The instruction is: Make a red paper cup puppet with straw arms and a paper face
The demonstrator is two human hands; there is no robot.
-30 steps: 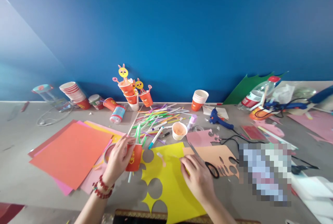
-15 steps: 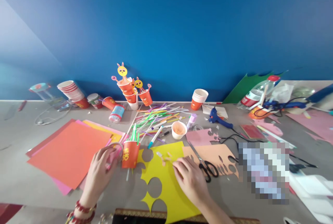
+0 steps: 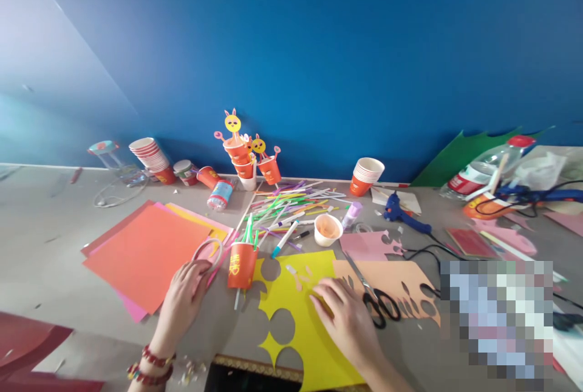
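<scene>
My left hand [image 3: 184, 301] is closed round a pale ring, which looks like a roll of tape [image 3: 220, 253], at the edge of the orange and pink paper sheets [image 3: 146, 258]. Just right of it stands an orange paper cup [image 3: 243, 266] with green straws in it. My right hand [image 3: 346, 316], fingers loosely bent and apart, rests over the yellow paper [image 3: 321, 352], which has round holes cut out. Small pale cut pieces [image 3: 298, 283] lie by its fingertips. Black-handled scissors [image 3: 380, 304] lie right of that hand on peach paper [image 3: 410, 277].
Scattered straws [image 3: 291, 204], a marker [image 3: 285, 239] and a white tub [image 3: 328, 230] lie beyond the yellow paper. Decorated cups [image 3: 268, 168] and stacked cups [image 3: 367, 176] line the blue wall. A blue glue gun [image 3: 401, 213] trails a black cord. A bottle [image 3: 485, 170] stands right.
The view has turned left, so things sit farther right in the picture. My left hand keeps its hold on the ring. My right hand stays over the yellow paper by the cut pieces.
</scene>
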